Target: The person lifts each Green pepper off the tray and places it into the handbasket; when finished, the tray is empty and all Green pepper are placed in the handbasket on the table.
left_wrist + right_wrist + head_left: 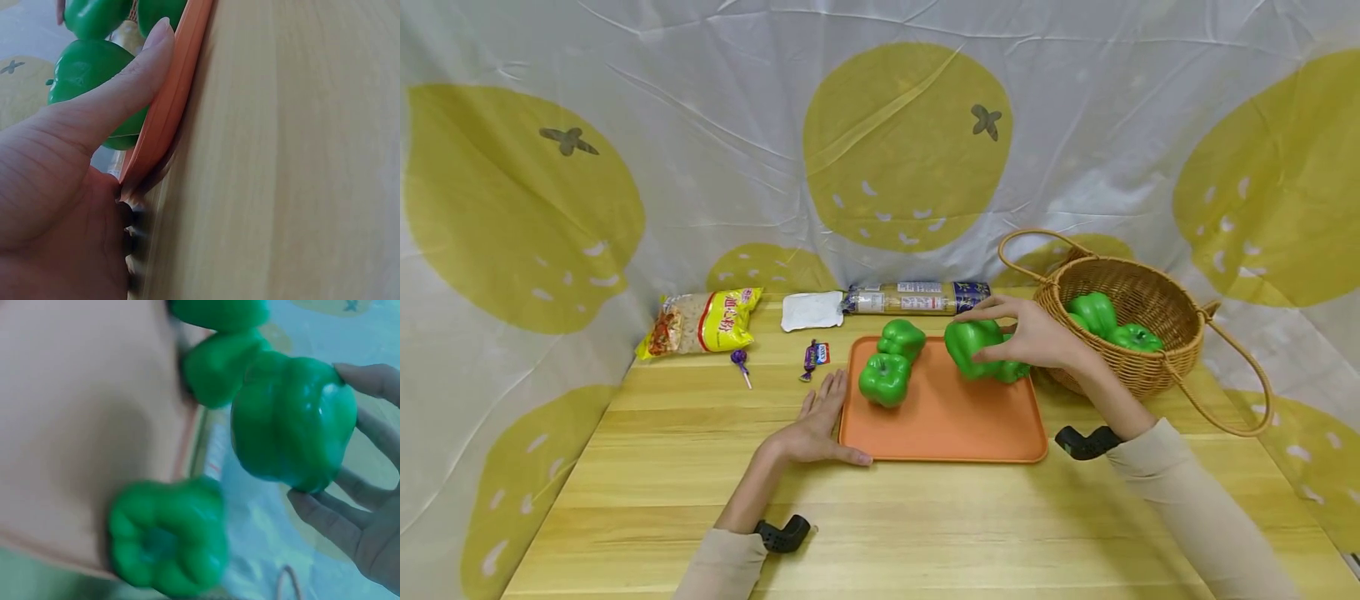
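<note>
My right hand grips a green bell pepper between thumb and fingertips, holding it above the right part of an orange tray. Under and beside it another green pepper rests at the tray's right side, partly hidden by the hand in the head view. Two more peppers, a front one and a back one, sit together at the tray's left. My left hand lies with fingers extended along the tray's left edge, its thumb against the front rim near the corner.
A wicker basket with several green peppers stands at the right, handles spread. Along the back lie a yellow food bag, a white packet and a noodle pack. A lollipop and wrapped candy lie left of the tray.
</note>
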`<act>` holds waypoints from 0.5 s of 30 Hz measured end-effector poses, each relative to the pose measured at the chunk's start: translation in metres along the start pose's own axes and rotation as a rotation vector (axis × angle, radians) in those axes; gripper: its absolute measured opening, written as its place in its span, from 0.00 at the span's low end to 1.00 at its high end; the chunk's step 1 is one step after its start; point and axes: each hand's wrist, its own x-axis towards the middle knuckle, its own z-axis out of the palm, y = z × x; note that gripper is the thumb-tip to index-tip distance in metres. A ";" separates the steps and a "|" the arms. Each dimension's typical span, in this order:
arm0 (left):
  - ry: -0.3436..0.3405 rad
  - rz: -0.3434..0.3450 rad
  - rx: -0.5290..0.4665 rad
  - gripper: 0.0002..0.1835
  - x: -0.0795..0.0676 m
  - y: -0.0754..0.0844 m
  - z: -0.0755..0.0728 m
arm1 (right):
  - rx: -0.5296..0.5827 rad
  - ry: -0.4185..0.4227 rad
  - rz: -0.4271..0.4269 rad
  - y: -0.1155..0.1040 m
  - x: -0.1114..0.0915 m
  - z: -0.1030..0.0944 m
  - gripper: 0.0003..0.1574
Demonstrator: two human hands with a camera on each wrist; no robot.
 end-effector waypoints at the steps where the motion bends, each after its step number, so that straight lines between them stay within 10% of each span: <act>1: 0.000 -0.001 -0.002 0.74 0.000 0.000 0.000 | 0.018 0.004 0.006 -0.002 -0.002 -0.006 0.35; 15: 0.008 0.005 -0.001 0.74 0.001 0.000 0.000 | -0.065 0.147 0.173 -0.019 -0.032 -0.109 0.37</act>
